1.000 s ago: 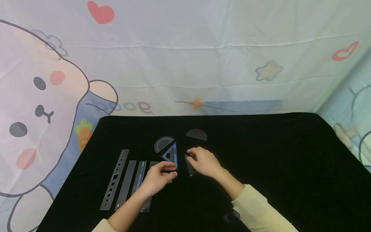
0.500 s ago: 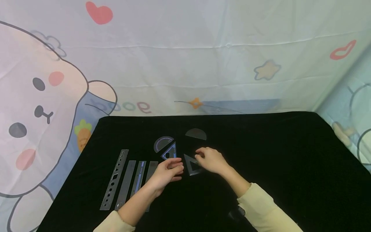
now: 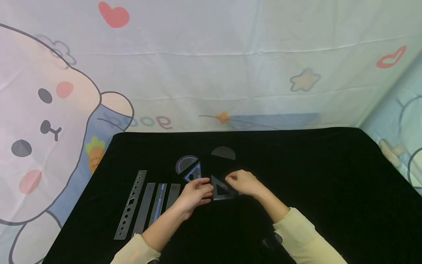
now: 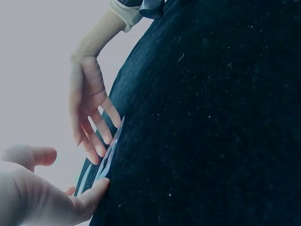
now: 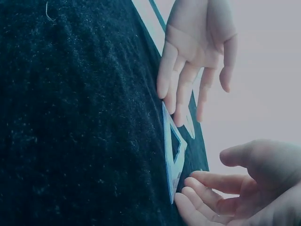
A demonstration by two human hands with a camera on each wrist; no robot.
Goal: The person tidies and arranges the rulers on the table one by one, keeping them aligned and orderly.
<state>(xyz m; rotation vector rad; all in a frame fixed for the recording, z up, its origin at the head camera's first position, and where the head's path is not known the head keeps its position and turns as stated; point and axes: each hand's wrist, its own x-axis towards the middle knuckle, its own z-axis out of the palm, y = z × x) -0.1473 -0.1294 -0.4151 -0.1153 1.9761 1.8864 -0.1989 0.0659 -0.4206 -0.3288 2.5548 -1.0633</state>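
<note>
A clear set square with a triangular cut-out lies on the black cloth between my two hands. At its left edge is my left hand, fingers loosely extended and fingertips right at the rim. My right hand is at the opposite side, its fingers gently bent beside the right corner. The right wrist view shows the set square edge-on, with fingertips at both ends and no fingers wrapped round it. Just behind my left hand, a second set square with blue edging is partly covered.
To the left, several straight rulers lie side by side, including a stencil ruler with cut-out shapes and a blue-marked ruler. Farther back are a purple-marked protractor and a clear protractor. A printed curtain hangs behind the table.
My right hand has drawn back to the right, uncovering the clear set square, which has turned slightly. My left hand has moved right, from the blue-edged set square to the clear one's left edge.
</note>
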